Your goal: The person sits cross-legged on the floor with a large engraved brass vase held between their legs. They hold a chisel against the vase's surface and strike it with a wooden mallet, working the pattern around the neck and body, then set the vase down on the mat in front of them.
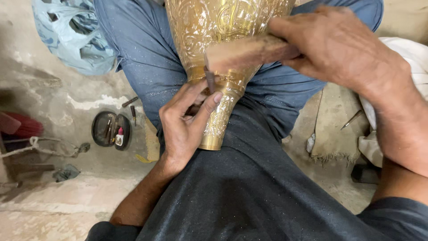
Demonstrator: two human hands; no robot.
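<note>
Across the lap lies a brass vase (223,27), likely heavy, rigid, slippery; best steadied at its narrow neck. Left hand (185,122) pinches a chisel (209,80) there. Right hand (339,42) grips a wooden mallet (245,51).

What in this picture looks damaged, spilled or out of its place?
Nothing looks damaged or spilled. The engraved brass vase lies across the person's lap, the left hand holds a small chisel on its neck, and the right hand grips a wooden mallet. Only loose tools lie scattered on the floor.
</note>
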